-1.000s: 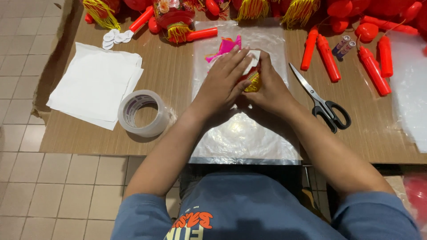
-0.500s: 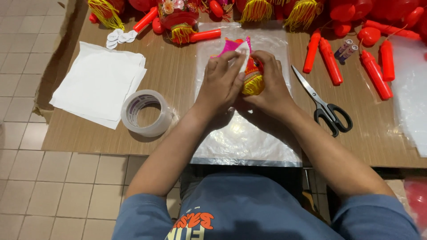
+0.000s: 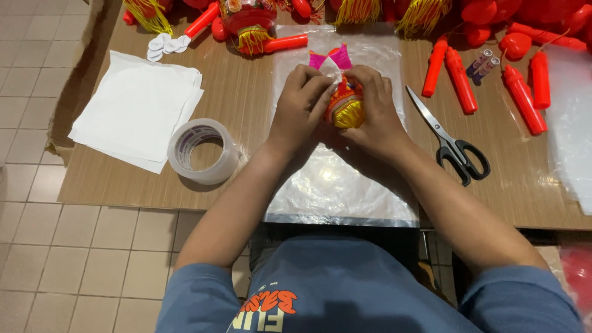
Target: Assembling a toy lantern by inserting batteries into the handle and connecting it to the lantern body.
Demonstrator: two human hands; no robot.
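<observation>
The left hand point(image 3: 301, 105) and right hand point(image 3: 374, 110) close together around a small lantern ornament point(image 3: 345, 106), which sits between the palms above a clear plastic sheet point(image 3: 345, 185). Its yellow tassel point(image 3: 350, 115) points toward the person; pink paper point(image 3: 327, 60) projects beyond the fingertips. Compared with a second ago, the ornament is more exposed. Scissors point(image 3: 450, 145) lie right of the grip, a tape roll point(image 3: 202, 152) left.
</observation>
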